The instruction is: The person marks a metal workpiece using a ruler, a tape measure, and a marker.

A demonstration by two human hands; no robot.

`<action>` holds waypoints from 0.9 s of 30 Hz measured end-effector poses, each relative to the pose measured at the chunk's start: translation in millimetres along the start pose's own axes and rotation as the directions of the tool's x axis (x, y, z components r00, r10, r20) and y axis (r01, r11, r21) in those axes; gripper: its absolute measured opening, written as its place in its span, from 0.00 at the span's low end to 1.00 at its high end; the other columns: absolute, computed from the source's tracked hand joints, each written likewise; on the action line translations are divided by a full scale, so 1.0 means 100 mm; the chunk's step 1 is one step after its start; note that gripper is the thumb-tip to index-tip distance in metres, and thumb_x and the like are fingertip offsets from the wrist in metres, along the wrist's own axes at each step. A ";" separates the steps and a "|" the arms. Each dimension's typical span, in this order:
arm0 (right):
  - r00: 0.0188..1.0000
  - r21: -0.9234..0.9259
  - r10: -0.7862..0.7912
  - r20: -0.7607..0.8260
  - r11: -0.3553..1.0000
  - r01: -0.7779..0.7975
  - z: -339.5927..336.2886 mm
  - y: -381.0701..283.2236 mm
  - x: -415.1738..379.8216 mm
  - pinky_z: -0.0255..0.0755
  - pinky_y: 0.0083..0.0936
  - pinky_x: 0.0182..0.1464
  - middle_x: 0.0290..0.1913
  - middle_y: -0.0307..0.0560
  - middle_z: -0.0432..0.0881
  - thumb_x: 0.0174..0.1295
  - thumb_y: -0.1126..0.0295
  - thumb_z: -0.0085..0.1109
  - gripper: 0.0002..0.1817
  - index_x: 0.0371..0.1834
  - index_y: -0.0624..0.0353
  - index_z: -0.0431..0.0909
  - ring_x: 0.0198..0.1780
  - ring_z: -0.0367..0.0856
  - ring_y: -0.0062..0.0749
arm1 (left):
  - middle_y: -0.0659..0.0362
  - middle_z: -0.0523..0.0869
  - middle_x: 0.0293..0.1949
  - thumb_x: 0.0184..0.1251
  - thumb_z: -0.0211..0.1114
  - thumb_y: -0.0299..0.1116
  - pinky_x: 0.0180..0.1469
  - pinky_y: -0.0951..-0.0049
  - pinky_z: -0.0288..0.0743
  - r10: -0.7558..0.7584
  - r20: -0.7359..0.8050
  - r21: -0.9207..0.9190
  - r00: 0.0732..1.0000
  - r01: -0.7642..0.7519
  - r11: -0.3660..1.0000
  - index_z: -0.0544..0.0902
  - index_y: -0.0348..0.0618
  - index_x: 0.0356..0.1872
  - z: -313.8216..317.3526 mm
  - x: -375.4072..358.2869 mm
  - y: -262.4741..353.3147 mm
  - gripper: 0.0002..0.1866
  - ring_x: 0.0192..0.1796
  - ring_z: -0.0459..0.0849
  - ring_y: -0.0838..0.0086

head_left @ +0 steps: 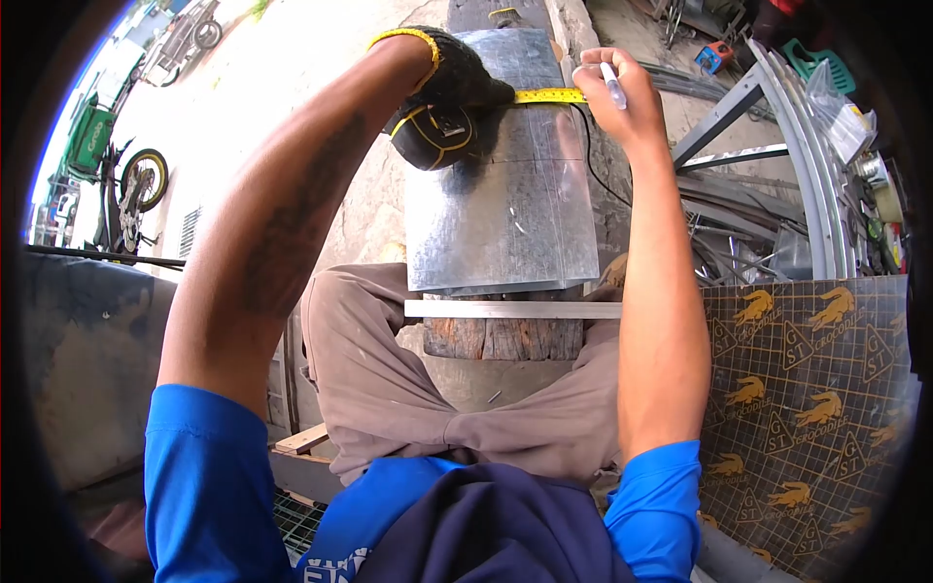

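Observation:
My left hand [455, 73], in a black glove with a yellow cuff, is closed on a black and yellow tape measure [426, 142]. Its yellow blade [547, 95] runs out across a shiny grey metal sheet [496, 219] toward the right edge. There, my bare right hand [627, 102] grips a white marker [613, 85], with its fingers right at the blade's end. A thin line crosses the sheet below the tape. Under the sheet is a weathered wooden beam [505, 338], between my knees.
A pale narrow strip [505, 309] lies across the beam's near end. To the right stand a metal frame [802, 155] and a dark printed panel [807, 418]. A black cable [600, 170] runs beside the sheet. A motorbike [126, 199] is parked at the left.

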State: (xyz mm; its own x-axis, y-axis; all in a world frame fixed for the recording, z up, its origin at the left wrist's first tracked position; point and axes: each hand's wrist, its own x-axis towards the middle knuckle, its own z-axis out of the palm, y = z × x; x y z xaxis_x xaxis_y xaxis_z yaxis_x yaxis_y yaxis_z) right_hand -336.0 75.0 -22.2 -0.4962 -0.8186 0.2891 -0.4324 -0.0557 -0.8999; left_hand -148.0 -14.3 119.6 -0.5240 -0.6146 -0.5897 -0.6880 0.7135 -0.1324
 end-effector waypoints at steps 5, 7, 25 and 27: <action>0.996 -0.090 -0.088 -0.022 0.992 0.086 0.15 -0.38 0.07 0.79 0.27 0.44 0.37 0.38 0.87 0.73 0.40 0.57 0.27 0.53 0.53 0.87 0.40 0.85 0.26 | 0.46 0.91 0.50 0.74 0.47 0.71 0.56 0.58 0.79 -0.002 0.006 -0.048 1.000 0.003 0.999 0.88 0.37 0.54 0.01 -0.01 -0.04 0.42 0.50 0.90 0.57; 0.993 0.079 -0.076 0.085 0.994 0.069 0.28 -0.35 0.13 0.78 0.21 0.43 0.35 0.40 0.88 0.75 0.41 0.56 0.27 0.47 0.57 0.85 0.39 0.85 0.19 | 0.47 0.92 0.50 0.73 0.48 0.72 0.56 0.58 0.80 0.039 -0.006 -0.023 0.999 -0.039 0.999 0.89 0.38 0.54 0.03 0.04 -0.06 0.43 0.50 0.90 0.57; 0.989 -0.195 -0.135 -0.055 0.973 0.122 0.39 -0.21 0.24 0.76 0.30 0.36 0.23 0.43 0.84 0.61 0.50 0.67 0.21 0.26 0.58 0.79 0.28 0.82 0.29 | 0.47 0.92 0.49 0.74 0.46 0.72 0.55 0.58 0.81 0.019 0.005 -0.029 1.000 -0.019 0.999 0.89 0.39 0.54 0.04 0.08 -0.07 0.43 0.49 0.91 0.57; 0.976 -0.242 -0.186 -0.117 0.958 0.154 0.40 -0.20 0.24 0.76 0.32 0.37 0.23 0.45 0.82 0.60 0.53 0.64 0.19 0.24 0.58 0.78 0.28 0.81 0.33 | 0.47 0.92 0.49 0.74 0.46 0.72 0.55 0.58 0.81 0.020 0.011 -0.030 1.000 -0.020 0.999 0.89 0.39 0.54 0.05 0.06 -0.07 0.43 0.49 0.91 0.57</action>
State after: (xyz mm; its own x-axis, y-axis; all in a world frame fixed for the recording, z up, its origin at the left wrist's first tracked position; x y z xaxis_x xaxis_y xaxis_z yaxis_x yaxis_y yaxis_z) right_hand -309.2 33.6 -10.6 -0.4913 -0.7216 0.4878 -0.6729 -0.0411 -0.7386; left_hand -144.3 -21.8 113.0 -0.5324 -0.5964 -0.6007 -0.6923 0.7152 -0.0965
